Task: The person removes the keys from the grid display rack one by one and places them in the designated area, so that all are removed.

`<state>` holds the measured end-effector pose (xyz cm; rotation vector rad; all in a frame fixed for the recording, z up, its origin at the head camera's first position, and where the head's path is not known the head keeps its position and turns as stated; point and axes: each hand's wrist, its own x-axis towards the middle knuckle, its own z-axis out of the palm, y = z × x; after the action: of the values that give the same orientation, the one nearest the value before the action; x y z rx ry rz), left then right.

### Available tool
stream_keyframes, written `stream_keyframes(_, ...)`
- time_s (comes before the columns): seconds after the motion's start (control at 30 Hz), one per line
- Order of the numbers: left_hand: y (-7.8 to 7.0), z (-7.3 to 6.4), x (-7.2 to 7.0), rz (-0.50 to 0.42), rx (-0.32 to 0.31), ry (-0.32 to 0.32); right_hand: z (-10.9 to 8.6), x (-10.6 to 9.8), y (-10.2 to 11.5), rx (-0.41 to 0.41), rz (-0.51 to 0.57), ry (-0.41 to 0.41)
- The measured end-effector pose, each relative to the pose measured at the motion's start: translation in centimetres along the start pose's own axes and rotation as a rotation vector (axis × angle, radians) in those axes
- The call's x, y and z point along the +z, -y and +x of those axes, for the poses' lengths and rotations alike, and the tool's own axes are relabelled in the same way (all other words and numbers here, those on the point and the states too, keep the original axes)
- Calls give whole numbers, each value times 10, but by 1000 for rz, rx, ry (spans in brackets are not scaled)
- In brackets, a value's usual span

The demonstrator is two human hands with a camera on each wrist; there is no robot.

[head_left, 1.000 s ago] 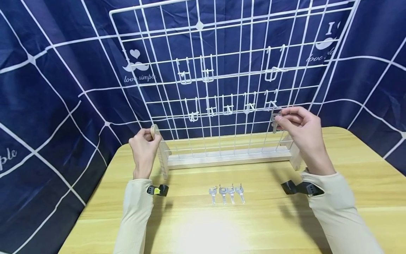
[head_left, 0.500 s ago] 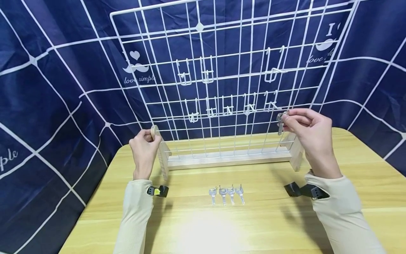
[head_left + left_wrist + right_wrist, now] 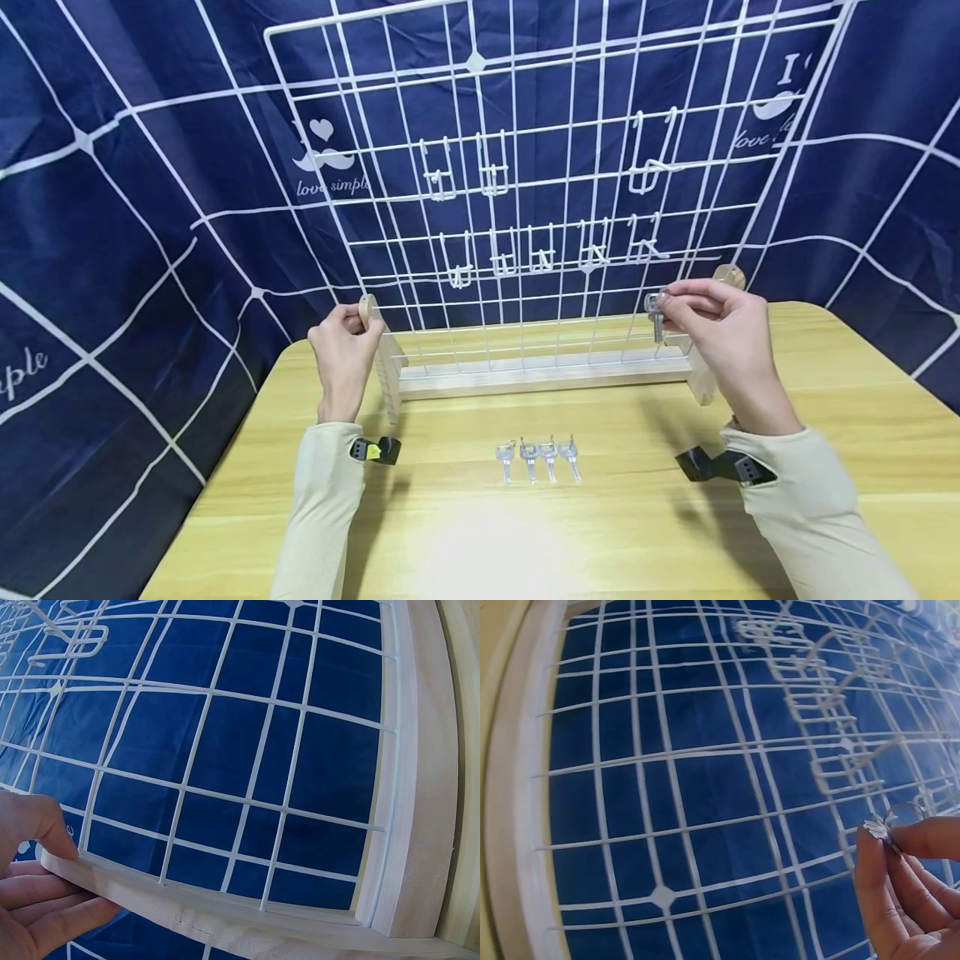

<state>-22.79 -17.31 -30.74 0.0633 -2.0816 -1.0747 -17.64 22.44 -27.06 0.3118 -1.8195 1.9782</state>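
In the head view my left hand (image 3: 342,358) grips the rounded top of the left wooden upright (image 3: 367,310) of a white wire grid rack. The left wrist view shows thumb and fingers on either side of that wooden piece (image 3: 210,919). My right hand (image 3: 731,346) pinches a silver key (image 3: 656,315) by its head, blade hanging down, before the rack's lower right part. From the right wrist, the key (image 3: 875,827) is seen nearly end-on, with a thin ring (image 3: 907,807) at it. Several similar keys (image 3: 528,457) lie in a row on the table.
Several white wire hooks hang on the grid in two rows, among them an upper right hook (image 3: 651,171) and a lower right hook (image 3: 643,246). A wooden base rail (image 3: 540,379) joins the uprights. Behind hangs a dark blue patterned cloth (image 3: 150,250). The table (image 3: 420,500) is light wood.
My right hand first moved right with the key, away from the lower right hook, then down and slightly left. The right upright's top has come into view. My left hand stays put.
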Motion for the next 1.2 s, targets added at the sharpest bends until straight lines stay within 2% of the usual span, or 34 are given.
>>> stream_keyframes(0.17, 0, 0, 0, -1, -4, 3, -2, -1, -14, 49, -102, 58)
stream_keyframes(0.27, 0, 0, 0, -9, -1, 2, -4, 0, -24, 58, -257, 89)
stream_keyframes(0.4, 0, 0, -1, -12, 1, -1, -10, 1, -35, 64, -398, 143)
stream_keyframes(0.73, 0, 0, -1, -19, 7, 1, -24, -1, -59, 128, -474, 235)
stream_keyframes(1.0, 1, 0, 0, -9, 8, 3, -36, 3, -74, 263, -551, 330)
stream_keyframes(1.07, 1, 0, 0, -7, 9, 5, -38, 3, -77, 256, -591, 344)
stream_keyframes(1.2, 1, 0, 1, -5, 11, 5, -41, 4, -83, 254, -606, 372)
